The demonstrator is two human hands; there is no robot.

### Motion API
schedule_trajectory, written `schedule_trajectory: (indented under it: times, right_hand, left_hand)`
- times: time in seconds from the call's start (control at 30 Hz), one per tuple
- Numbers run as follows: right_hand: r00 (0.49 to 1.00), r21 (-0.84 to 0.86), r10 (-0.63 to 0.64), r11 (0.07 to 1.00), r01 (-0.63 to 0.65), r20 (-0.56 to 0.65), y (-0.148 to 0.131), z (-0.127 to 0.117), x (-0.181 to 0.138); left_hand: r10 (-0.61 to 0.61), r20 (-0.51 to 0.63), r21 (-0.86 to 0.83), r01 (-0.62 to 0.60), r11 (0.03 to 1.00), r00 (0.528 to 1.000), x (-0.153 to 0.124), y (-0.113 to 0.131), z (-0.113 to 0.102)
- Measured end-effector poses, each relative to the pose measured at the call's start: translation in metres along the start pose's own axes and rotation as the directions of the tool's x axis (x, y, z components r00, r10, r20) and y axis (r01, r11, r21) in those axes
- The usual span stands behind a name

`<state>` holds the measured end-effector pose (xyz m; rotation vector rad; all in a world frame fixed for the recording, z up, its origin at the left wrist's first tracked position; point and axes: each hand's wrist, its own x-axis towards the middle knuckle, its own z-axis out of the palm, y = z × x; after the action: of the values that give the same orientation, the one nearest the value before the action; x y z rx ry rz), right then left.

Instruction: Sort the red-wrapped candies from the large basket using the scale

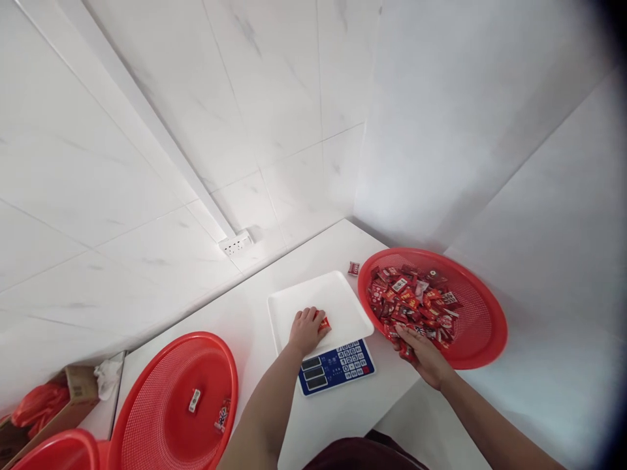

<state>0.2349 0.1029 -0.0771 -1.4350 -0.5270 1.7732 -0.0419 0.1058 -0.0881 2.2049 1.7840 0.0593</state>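
Note:
My left hand (307, 331) is on the white weighing tray (298, 303) of a digital scale. Its fingers curl over a small red wrapped packet (324, 323), partly covered by them. Below the tray shows the scale's blue keypad panel (337, 367) with its dark displays. At the near rim of a red plastic basket (482, 310), my right hand (421, 352) is closed around several red wrapped packets (405, 351). A heap of similar red packets (411, 297) fills the left part of that basket.
One loose packet (353, 268) lies on the white table (249, 323) behind the basket. To the left stands another red basket (147, 405) with a few packets inside. A cardboard box (81, 391) holding red plastic bags is at far left. A wall socket (236, 243) is above the table.

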Motion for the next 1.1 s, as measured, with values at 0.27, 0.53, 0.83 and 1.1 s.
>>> schedule_trajectory:
  times: [0.27,0.53,0.83,1.1]
  right_hand:
    - [1.000,-0.002,-0.002,1.000,0.002,-0.006,-0.003,0.001,-0.001]
    - [1.000,0.006,0.004,1.000,-0.004,0.008,-0.001,-0.002,0.001]
    - [1.000,0.024,0.007,1.000,-0.007,0.017,0.000,-0.004,0.005]
    - [0.981,-0.049,0.027,0.999,-0.018,0.190,-0.005,0.029,-0.018]
  left_hand:
    - [-0.101,0.004,-0.024,0.101,0.995,0.995,0.016,0.000,0.006]
    - [-0.366,-0.231,-0.143,0.341,0.929,0.901,-0.014,-0.025,-0.030]
    - [-0.737,-0.252,-0.236,0.698,0.676,0.628,-0.183,-0.109,-0.051]
    - [-0.733,-0.327,-0.169,0.726,0.667,0.597,-0.195,-0.086,-0.030]
